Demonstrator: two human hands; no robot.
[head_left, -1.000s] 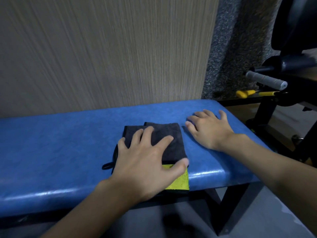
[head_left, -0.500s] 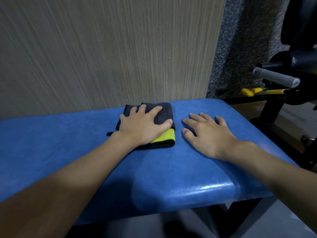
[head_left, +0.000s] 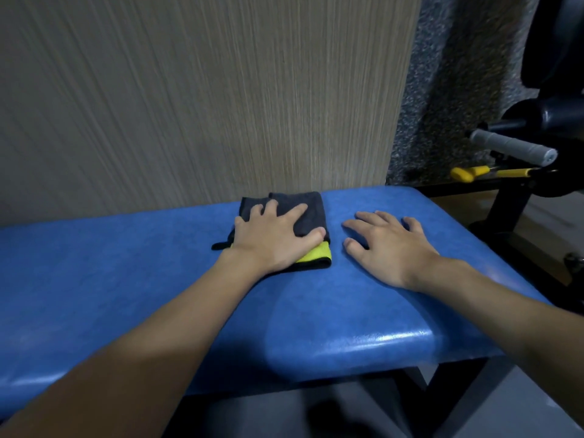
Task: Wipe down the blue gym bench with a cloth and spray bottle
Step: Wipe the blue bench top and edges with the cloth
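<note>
The blue padded gym bench (head_left: 126, 279) runs across the view against a wall. A folded dark grey cloth (head_left: 308, 210) with a yellow underside lies on it near the far edge. My left hand (head_left: 271, 238) presses flat on the cloth with spread fingers. Beside the cloth, my right hand (head_left: 388, 248) rests flat on the bare bench pad with fingers spread, holding nothing. No spray bottle is in view.
A beige textured wall (head_left: 189, 105) stands right behind the bench. At the right is black gym equipment with a grey padded handle (head_left: 512, 147) and a yellow-tipped lever (head_left: 464, 173). Black bench legs (head_left: 442, 403) stand below the near right corner.
My left hand has pushed the cloth from the bench's near edge to the far edge by the wall. The right hand stays flat on the pad.
</note>
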